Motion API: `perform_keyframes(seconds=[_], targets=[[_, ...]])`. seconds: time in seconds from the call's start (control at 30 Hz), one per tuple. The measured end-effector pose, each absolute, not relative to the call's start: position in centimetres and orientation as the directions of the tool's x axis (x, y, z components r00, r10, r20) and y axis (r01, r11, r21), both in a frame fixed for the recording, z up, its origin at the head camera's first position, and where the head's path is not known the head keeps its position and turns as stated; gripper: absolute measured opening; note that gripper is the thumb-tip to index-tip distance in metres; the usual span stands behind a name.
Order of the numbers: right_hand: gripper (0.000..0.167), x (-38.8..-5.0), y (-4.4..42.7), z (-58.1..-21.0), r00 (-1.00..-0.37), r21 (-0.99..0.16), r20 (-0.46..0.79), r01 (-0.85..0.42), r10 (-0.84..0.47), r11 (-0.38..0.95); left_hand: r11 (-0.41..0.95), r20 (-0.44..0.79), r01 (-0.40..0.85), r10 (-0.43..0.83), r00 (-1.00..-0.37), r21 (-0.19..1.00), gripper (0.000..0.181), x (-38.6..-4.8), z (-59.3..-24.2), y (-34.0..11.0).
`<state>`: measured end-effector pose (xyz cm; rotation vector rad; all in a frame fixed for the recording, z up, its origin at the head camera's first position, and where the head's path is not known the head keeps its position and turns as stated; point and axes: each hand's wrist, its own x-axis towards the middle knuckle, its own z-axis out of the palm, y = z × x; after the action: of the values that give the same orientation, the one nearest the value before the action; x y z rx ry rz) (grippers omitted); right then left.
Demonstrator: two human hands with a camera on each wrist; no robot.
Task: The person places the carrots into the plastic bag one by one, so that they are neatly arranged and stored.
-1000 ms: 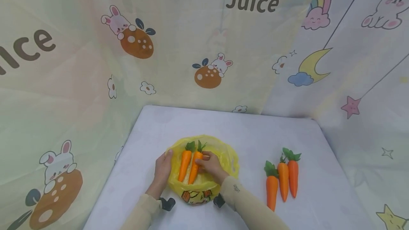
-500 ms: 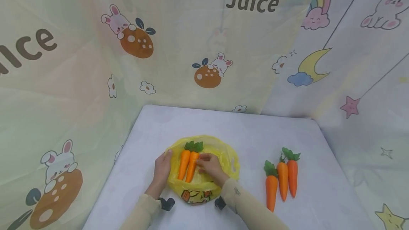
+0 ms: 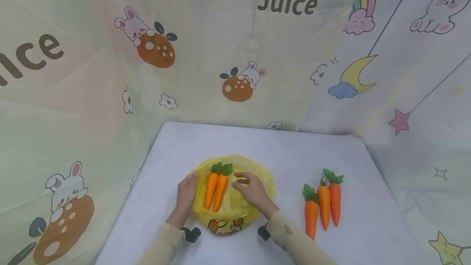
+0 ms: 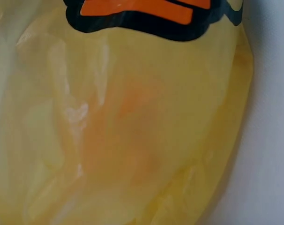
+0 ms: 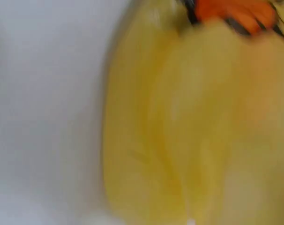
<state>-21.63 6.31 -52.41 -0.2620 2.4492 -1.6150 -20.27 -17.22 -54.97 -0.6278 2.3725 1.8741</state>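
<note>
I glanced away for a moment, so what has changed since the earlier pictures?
The right hand has released its grip on one carrot in the yellow bag and drawn back to the right. That carrot shifted left, closer to the other bagged carrot. The left hand still holds the bag's left edge, and the three carrots on the table lie as before.

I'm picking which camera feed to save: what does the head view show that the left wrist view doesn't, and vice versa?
Only head: the left hand, the right hand, two carrots in the yellow plastic bag, three more carrots on the white table, and the bunny-print backdrop.

Only left wrist: a blurred orange patch through the bag's side.

Both: the bag, its black-outlined orange print, part of the table.
</note>
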Motion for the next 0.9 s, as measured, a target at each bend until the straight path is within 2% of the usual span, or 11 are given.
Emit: perform_keyframes(seconds=[0.17, 0.33, 0.4, 0.47, 0.67, 0.9], targets=[[0.047, -21.5, 9.5, -49.6, -0.977, -0.775, 0.136, -0.209, -0.165, 0.596, 0.184, -0.288, -0.345, -0.278, -0.916, 0.92, 0.069, -20.4, -55.0, -17.3], [0.07, -21.4, 13.4, -47.4, -0.932, -0.41, 0.333, -0.278, -0.141, 0.869, 0.179, -0.291, -0.347, -0.276, -0.916, 0.921, 0.069, -20.4, -55.0, -17.4], [0.082, -21.3, 14.9, -46.7, -0.906, -0.289, 0.396, -0.274, -0.146, 0.917, 0.175, -0.292, -0.347, -0.276, -0.916, 0.922, 0.069, -20.4, -55.0, -17.4], [0.092, -21.1, 16.4, -46.2, -0.884, -0.222, 0.445, -0.261, -0.141, 0.939, 0.18, -0.289, -0.343, -0.272, -0.918, 0.922, 0.07, -20.3, -55.0, -17.3], [0.113, -20.5, 20.2, -46.0, -0.891, -0.235, 0.448, -0.193, -0.07, 0.953, 0.181, -0.29, -0.343, -0.265, -0.92, 0.922, 0.07, -20.3, -55.0, -17.3], [0.12, -19.1, 22.9, -48.0, -0.963, -0.286, 0.27, -0.065, 0.016, 0.956, 0.188, -0.274, -0.326, -0.258, -0.926, 0.926, 0.07, -20.2, -55.0, -17.2]])
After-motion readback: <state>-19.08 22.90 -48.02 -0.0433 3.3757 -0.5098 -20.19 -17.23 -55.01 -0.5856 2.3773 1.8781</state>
